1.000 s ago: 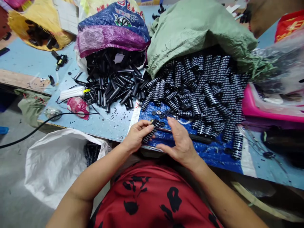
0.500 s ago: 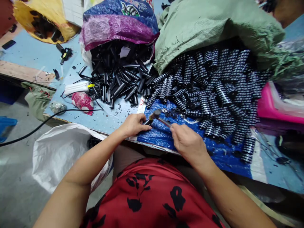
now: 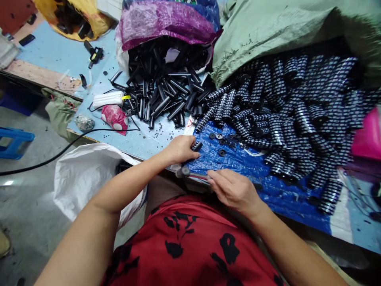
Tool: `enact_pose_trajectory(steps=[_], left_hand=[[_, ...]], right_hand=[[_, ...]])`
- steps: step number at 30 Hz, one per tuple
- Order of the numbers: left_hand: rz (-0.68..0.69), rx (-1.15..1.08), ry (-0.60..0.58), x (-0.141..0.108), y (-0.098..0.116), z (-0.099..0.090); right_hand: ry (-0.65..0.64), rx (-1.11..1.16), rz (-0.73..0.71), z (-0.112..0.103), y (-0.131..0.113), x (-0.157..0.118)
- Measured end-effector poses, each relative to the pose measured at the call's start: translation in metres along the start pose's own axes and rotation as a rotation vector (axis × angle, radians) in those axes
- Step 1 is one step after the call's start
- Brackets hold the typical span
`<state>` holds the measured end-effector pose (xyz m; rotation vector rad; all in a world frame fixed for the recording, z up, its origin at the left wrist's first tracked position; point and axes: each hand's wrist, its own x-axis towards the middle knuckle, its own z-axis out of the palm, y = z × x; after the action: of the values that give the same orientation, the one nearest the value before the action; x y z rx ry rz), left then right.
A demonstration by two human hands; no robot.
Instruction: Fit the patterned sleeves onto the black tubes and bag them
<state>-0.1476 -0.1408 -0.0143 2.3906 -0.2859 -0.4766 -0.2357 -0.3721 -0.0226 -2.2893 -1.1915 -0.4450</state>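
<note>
L hand (image 3: 183,149) is clenching a short blk tube (image 3: 197,146) w/ light pattern, thumb & fingers closing round it; the tube's end is poking out R of the grip, over the nr edge of the blue sheet (image 3: 238,166). R hand (image 3: 230,188) is grasping a hammer (image 3: 183,171) by its handle, fingers curling shut; the blurred head is pointing L, sitting just nearer the wearer than the L grip, approx. at the bench edge. Can't tell if head & L hand are touching.

Loose blk discs (image 3: 222,152) are lying R of the L grip, on the sheet. Patterned tubes (image 3: 303,119) are piling up beyond & R of both grips, spilling from under a green sack (image 3: 268,31). Plain blk tubes (image 3: 162,106) are heaping beyond the L grip, coming out of a purple/blue bag (image 3: 166,24). Farther L of that grip, a white device (image 3: 107,99) w/ yellow tag & a pink dotted bundle (image 3: 114,118) are resting on the lt-blue bench (image 3: 145,149). An open white sack (image 3: 86,174) is hanging below & L of the L grip, w/ some dark pcs inside. A pink tub (image 3: 367,135) is standing well R of the R grip.
</note>
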Motion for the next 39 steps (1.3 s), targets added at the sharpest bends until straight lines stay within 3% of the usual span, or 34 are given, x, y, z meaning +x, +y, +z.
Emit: enact_pose_trajectory(steps=[2,5,8,10,12,15,18,20,22,24,26,28,30,32,34,37,39], left_hand=[[-0.015,-0.029,0.003,-0.009,0.000,-0.011],[-0.051,-0.069,-0.110,-0.048,-0.015,-0.055],[-0.170,-0.025,-0.574,-0.104,-0.046,-0.115],[-0.321,0.033,-0.584,-0.133,-0.062,-0.144],[-0.337,-0.017,-0.508,-0.145,-0.065,-0.152],[-0.161,-0.118,-0.242,-0.124,-0.048,-0.133],[-0.052,0.074,0.225,-0.065,-0.026,-0.105],[-0.067,0.298,0.382,-0.018,-0.017,-0.094],[-0.122,0.488,0.378,0.023,-0.013,-0.089],[-0.161,0.597,0.298,0.052,-0.014,-0.087],[-0.165,0.635,0.243,0.065,-0.016,-0.086],[-0.160,0.640,0.264,0.062,-0.018,-0.086],[-0.156,0.628,0.356,0.047,-0.019,-0.087],[-0.113,0.540,0.491,0.023,-0.020,-0.086],[-0.056,0.299,0.581,-0.004,-0.021,-0.081],[-0.083,-0.386,0.499,-0.039,-0.018,-0.064],[-0.165,-0.879,0.341,-0.056,-0.010,-0.049]], right_hand=[[0.095,0.031,0.025,-0.005,0.010,-0.007],[0.149,-0.127,0.118,-0.015,0.027,-0.024],[0.069,-0.304,0.188,-0.019,0.040,-0.038],[0.015,-0.341,0.203,-0.017,0.045,-0.036],[0.008,-0.330,0.185,-0.014,0.049,-0.019],[0.014,-0.322,0.077,-0.008,0.057,0.027],[-0.105,-0.400,-0.016,0.001,0.067,0.078],[-0.212,-0.455,-0.041,0.007,0.076,0.104],[-0.294,-0.486,-0.071,0.012,0.084,0.121],[-0.333,-0.477,-0.122,0.014,0.092,0.128],[-0.303,-0.401,-0.167,0.013,0.094,0.127],[-0.199,-0.228,-0.138,0.010,0.089,0.117],[-0.080,0.044,0.040,0.004,0.077,0.102],[0.012,0.426,0.353,0.000,0.060,0.084],[0.091,0.881,0.713,0.000,0.043,0.069],[0.223,1.418,1.133,0.005,0.024,0.057],[0.302,1.549,1.254,0.010,0.016,0.055]])
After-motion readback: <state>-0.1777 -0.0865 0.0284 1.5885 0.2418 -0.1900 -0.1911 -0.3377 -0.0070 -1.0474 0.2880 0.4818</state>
